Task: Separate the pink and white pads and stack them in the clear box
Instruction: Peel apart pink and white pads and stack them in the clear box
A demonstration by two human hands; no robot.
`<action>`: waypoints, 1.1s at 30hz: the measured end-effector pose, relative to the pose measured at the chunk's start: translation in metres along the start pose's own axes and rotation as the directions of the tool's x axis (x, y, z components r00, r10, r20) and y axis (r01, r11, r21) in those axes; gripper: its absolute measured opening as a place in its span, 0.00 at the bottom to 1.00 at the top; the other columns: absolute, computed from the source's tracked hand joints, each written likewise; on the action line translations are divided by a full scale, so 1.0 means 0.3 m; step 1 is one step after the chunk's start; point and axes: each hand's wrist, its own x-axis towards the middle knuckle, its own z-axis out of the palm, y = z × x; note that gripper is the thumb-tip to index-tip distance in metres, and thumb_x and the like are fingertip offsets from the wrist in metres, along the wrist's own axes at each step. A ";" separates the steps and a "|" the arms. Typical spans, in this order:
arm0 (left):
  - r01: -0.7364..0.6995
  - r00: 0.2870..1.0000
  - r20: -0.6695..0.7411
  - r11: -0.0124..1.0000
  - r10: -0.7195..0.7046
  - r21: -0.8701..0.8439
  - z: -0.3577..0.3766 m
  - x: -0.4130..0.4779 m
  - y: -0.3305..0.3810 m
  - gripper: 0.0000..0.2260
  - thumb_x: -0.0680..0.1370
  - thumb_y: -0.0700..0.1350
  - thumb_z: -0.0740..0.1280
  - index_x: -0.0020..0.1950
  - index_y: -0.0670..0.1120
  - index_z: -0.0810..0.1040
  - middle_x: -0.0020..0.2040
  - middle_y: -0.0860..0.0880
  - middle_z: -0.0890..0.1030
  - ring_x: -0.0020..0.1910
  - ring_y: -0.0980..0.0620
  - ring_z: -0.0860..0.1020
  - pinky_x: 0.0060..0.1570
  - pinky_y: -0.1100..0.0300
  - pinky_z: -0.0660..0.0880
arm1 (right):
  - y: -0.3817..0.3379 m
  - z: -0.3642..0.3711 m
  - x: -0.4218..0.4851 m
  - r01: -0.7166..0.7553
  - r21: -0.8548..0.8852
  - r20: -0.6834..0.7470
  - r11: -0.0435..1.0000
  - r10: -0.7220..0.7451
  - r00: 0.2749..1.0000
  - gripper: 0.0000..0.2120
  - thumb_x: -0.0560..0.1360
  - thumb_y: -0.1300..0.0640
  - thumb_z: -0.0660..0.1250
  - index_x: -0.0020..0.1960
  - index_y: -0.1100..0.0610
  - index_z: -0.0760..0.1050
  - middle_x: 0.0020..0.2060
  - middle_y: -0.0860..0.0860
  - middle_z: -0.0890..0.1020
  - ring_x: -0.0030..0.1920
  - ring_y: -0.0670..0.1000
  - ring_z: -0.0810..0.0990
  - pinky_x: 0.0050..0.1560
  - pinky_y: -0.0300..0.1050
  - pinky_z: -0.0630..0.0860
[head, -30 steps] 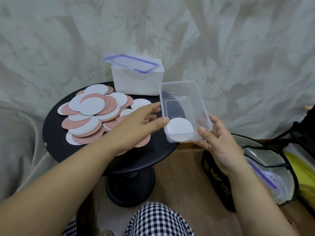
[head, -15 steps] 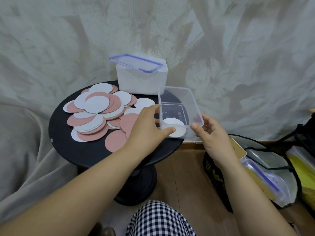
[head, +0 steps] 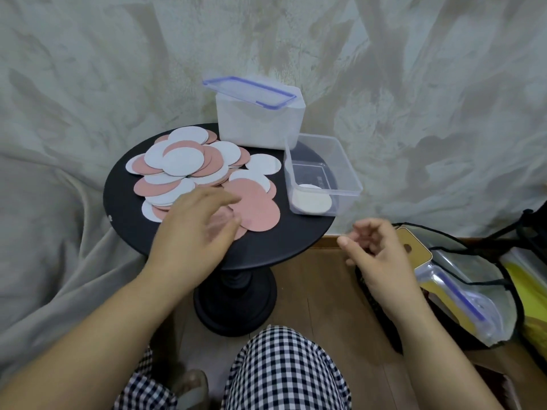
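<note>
A heap of round pink and white pads (head: 189, 167) covers the left half of a small round black table (head: 284, 241). The clear box (head: 343, 167) stands on the table's right side with a white pad (head: 310, 201) lying flat at its near end. My left hand (head: 198, 229) hovers blurred over the near pink pads (head: 260, 211), fingers spread, holding nothing that I can see. My right hand (head: 376, 253) floats off the table's right edge, below the box, fingers loosely curled and empty.
A white container (head: 260, 125) with a blue-rimmed clear lid (head: 248, 91) stands at the table's back. A wall rises close behind. An open bag (head: 473, 285) with packets sits on the wooden floor at right. Grey cloth drapes at left. My checked trousers fill the bottom.
The clear box has been set down on the table's right side and let go. My right hand drew back off the edge. My left hand moved left from the box to the pink pads.
</note>
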 end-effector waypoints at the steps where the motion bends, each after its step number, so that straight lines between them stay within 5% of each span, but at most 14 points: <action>1: -0.035 0.999 0.015 0.997 0.034 0.062 -0.010 -0.026 -0.026 0.16 0.74 0.52 0.61 0.57 0.49 0.79 0.56 0.53 0.78 0.58 0.53 0.73 0.58 0.61 0.65 | -0.015 0.022 -0.021 0.033 -0.014 0.042 0.999 -0.033 0.999 0.10 0.71 0.60 0.70 0.48 0.49 0.72 0.41 0.48 0.78 0.41 0.44 0.76 0.47 0.46 0.76; 6: -0.169 0.973 0.197 0.954 0.121 0.249 -0.020 -0.100 -0.086 0.22 0.75 0.54 0.56 0.62 0.43 0.76 0.64 0.46 0.76 0.63 0.48 0.72 0.64 0.57 0.65 | -0.108 0.182 -0.023 0.404 -0.338 0.220 0.850 -0.346 0.912 0.08 0.74 0.53 0.67 0.53 0.47 0.77 0.48 0.41 0.79 0.50 0.42 0.75 0.51 0.28 0.68; 9: -0.237 0.943 0.301 0.918 0.140 0.318 -0.022 -0.132 -0.111 0.23 0.76 0.54 0.55 0.63 0.43 0.76 0.63 0.45 0.77 0.63 0.45 0.74 0.64 0.45 0.65 | -0.116 0.264 0.017 0.523 -0.489 0.423 0.698 -0.335 0.842 0.22 0.76 0.48 0.64 0.68 0.52 0.69 0.67 0.47 0.70 0.69 0.46 0.64 0.69 0.37 0.57; 12: -0.292 0.935 0.288 0.911 0.208 0.290 -0.036 -0.159 -0.137 0.21 0.75 0.53 0.57 0.60 0.44 0.78 0.60 0.47 0.79 0.61 0.46 0.76 0.63 0.47 0.69 | -0.089 0.274 0.024 0.561 -0.571 0.499 0.599 -0.288 0.817 0.27 0.76 0.40 0.57 0.71 0.53 0.66 0.71 0.48 0.66 0.72 0.46 0.60 0.74 0.46 0.55; 16: -0.280 0.954 0.167 0.940 0.250 0.192 -0.059 -0.171 -0.169 0.15 0.74 0.51 0.61 0.52 0.45 0.82 0.53 0.49 0.83 0.54 0.51 0.77 0.58 0.59 0.70 | -0.059 0.212 0.000 0.558 -0.474 0.492 0.681 -0.321 0.809 0.30 0.70 0.37 0.64 0.65 0.53 0.73 0.66 0.46 0.72 0.68 0.41 0.64 0.71 0.42 0.56; 20: -0.210 0.978 0.002 0.975 0.210 0.076 -0.081 -0.161 -0.146 0.13 0.75 0.50 0.61 0.50 0.46 0.83 0.49 0.53 0.84 0.50 0.59 0.76 0.53 0.67 0.71 | -0.037 0.182 -0.022 0.633 -0.447 0.414 0.633 -0.481 0.773 0.17 0.67 0.53 0.73 0.55 0.56 0.81 0.56 0.48 0.80 0.60 0.45 0.75 0.64 0.48 0.71; 22: -0.122 0.983 -0.138 0.992 0.118 -0.019 -0.094 -0.157 -0.123 0.11 0.75 0.47 0.64 0.51 0.47 0.83 0.47 0.58 0.82 0.48 0.64 0.76 0.50 0.75 0.69 | -0.056 0.183 -0.036 0.653 -0.420 0.353 0.631 -0.549 0.758 0.11 0.68 0.57 0.71 0.51 0.55 0.82 0.50 0.46 0.82 0.54 0.43 0.79 0.58 0.41 0.74; 25: 0.052 0.948 -0.301 0.982 -0.106 -0.183 -0.095 -0.148 -0.111 0.07 0.76 0.43 0.65 0.51 0.48 0.82 0.44 0.64 0.80 0.43 0.69 0.76 0.47 0.77 0.70 | -0.127 0.200 -0.052 0.515 -0.288 0.233 0.807 -0.463 0.855 0.08 0.73 0.60 0.69 0.48 0.48 0.80 0.44 0.40 0.83 0.49 0.37 0.79 0.50 0.28 0.73; 28: 0.207 0.904 -0.225 0.833 -0.363 -0.512 -0.081 -0.135 -0.079 0.08 0.78 0.43 0.64 0.46 0.55 0.79 0.43 0.60 0.82 0.44 0.61 0.81 0.45 0.61 0.78 | -0.178 0.241 -0.044 0.337 -0.115 0.151 0.934 -0.319 0.936 0.10 0.73 0.57 0.67 0.45 0.40 0.76 0.39 0.32 0.81 0.45 0.38 0.79 0.44 0.29 0.74; 33: 0.319 0.871 -0.008 0.578 -0.491 -0.751 -0.060 -0.146 -0.009 0.05 0.78 0.41 0.64 0.48 0.48 0.78 0.42 0.49 0.84 0.43 0.54 0.83 0.40 0.62 0.79 | -0.209 0.344 -0.037 0.207 0.055 0.155 0.977 -0.213 0.965 0.05 0.71 0.58 0.71 0.43 0.49 0.78 0.38 0.48 0.82 0.37 0.45 0.79 0.34 0.34 0.75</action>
